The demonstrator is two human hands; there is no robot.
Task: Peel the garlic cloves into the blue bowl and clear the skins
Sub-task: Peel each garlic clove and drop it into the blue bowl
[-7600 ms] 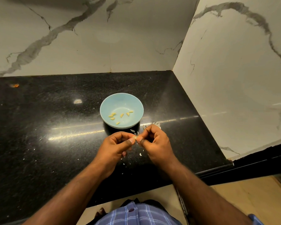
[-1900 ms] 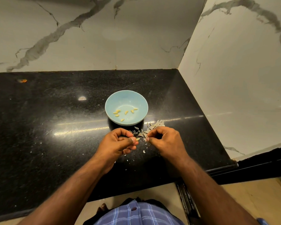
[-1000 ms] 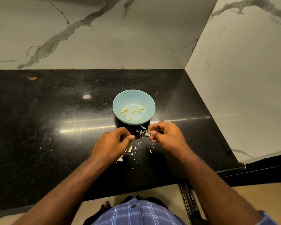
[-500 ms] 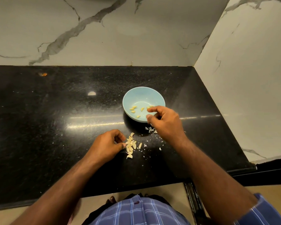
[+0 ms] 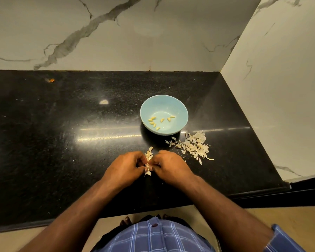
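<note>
A light blue bowl (image 5: 178, 106) stands on the black counter (image 5: 62, 142) and holds several small yellow peeled cloves (image 5: 154, 122). Just in front of it lies a small heap of unpeeled garlic cloves (image 5: 149, 153). My left hand (image 5: 125, 167) and my right hand (image 5: 168, 166) meet over that heap, fingers curled, pinching a clove between them. The clove itself is mostly hidden by my fingertips. A pile of pale papery skins (image 5: 195, 146) lies to the right of the bowl's front.
Marble walls close the counter at the back and on the right. A small orange scrap (image 5: 50, 80) lies at the far left back. The counter's front edge runs just below my wrists, with a dark ledge (image 5: 298, 190) at the right.
My right hand reached over the bowl half a second ago and has come back to the clove heap. My left hand stayed at the heap. The camera shifted, showing the skin pile at right.
</note>
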